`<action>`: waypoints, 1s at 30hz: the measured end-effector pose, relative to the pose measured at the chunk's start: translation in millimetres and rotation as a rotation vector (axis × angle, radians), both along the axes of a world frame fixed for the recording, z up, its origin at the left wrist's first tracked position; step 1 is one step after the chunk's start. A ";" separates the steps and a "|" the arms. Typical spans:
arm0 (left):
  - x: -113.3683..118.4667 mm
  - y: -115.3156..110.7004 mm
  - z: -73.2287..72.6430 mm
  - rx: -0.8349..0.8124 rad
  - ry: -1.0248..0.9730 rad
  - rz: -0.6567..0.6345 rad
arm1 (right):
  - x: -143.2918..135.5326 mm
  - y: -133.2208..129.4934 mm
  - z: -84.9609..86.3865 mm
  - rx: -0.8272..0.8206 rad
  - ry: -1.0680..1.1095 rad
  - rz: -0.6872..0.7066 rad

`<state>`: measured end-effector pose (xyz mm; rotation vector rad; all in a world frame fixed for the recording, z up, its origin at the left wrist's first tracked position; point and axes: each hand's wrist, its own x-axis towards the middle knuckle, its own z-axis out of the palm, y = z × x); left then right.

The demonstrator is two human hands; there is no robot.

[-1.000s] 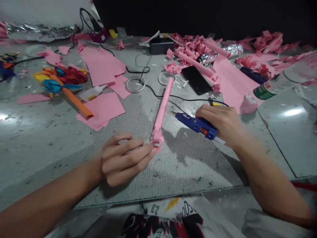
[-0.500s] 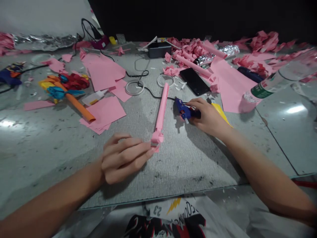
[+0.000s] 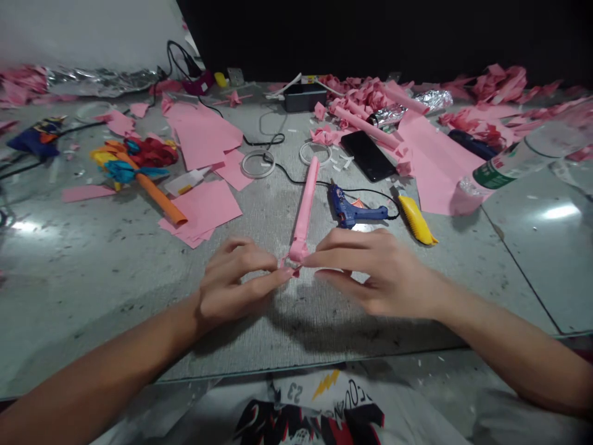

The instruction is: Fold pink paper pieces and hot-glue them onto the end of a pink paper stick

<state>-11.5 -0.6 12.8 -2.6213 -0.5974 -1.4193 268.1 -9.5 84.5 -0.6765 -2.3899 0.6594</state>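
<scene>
A rolled pink paper tube point(image 3: 306, 201) lies lengthwise in front of me, with a folded knot of paper at its near end. My left hand point(image 3: 243, 278) pinches the loose paper at that end between thumb and fingers. From the right, my right hand point(image 3: 375, 269) brings its fingertips against the same folded end; its thumb is held apart from the fingers, and the hand is slightly blurred. Just beyond the right hand a blue hot glue gun point(image 3: 354, 209) rests on its side, its cable running behind the tube.
A yellow-handled cutter point(image 3: 417, 219), a black phone point(image 3: 368, 156) and a plastic bottle point(image 3: 504, 164) lie to the right. Pink sheets point(image 3: 206, 207) and an orange paper flower stem point(image 3: 160, 198) are left. Two white rings point(image 3: 258, 164) and heaped pink scraps point(image 3: 361, 93) sit farther back.
My right hand has let go of the glue gun, leaving it on the table, and moved left to the tube's folded end. The left hand stays at the paper.
</scene>
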 end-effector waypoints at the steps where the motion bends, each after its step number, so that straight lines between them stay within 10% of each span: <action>1: 0.0 1.4 -1.8 -0.006 -0.008 -0.006 | -1.7 2.3 1.8 0.015 -0.039 0.024; 30: 13.4 -6.5 1.2 -0.227 -0.136 0.034 | -30.6 17.2 -25.1 0.060 0.110 -0.018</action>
